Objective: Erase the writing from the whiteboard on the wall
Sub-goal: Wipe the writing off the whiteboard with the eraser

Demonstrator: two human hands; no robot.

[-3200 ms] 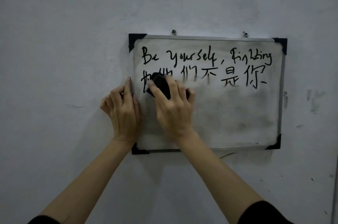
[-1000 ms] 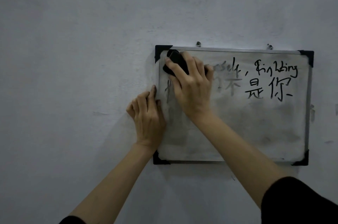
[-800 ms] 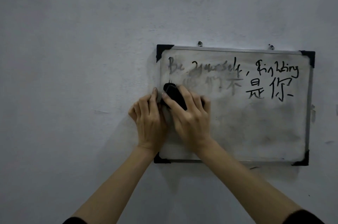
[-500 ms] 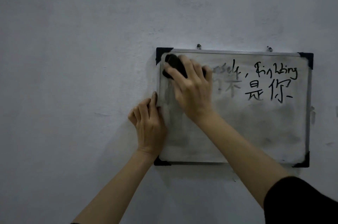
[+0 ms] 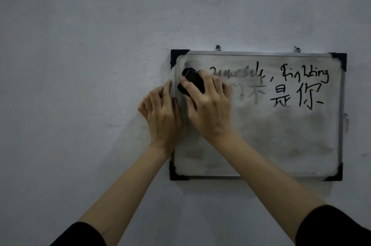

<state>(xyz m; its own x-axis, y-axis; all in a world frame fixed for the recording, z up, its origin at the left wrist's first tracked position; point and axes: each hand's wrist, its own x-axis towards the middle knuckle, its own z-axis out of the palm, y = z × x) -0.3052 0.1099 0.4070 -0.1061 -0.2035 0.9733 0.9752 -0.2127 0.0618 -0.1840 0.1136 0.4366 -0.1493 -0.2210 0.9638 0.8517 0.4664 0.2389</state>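
Note:
A small whiteboard (image 5: pixel 281 145) with a metal frame and black corner caps hangs on the wall. My right hand (image 5: pixel 208 107) presses a black eraser (image 5: pixel 191 82) against its upper left part. My left hand (image 5: pixel 162 113) rests flat against the board's left edge, fingers partly curled, holding nothing. Black writing (image 5: pixel 297 87) stays sharp on the right; the letters and characters nearer the eraser are smeared grey. The far left of both lines is wiped away.
The wall (image 5: pixel 80 65) around the board is bare pale plaster with small scuffs. Two hooks (image 5: pixel 217 47) hold the board's top edge. Grey smudges cover the board's lower half.
My right hand has slid the eraser down from the top left corner to mid-height at the left. The first word of the top line is now gone. My left hand has stayed put.

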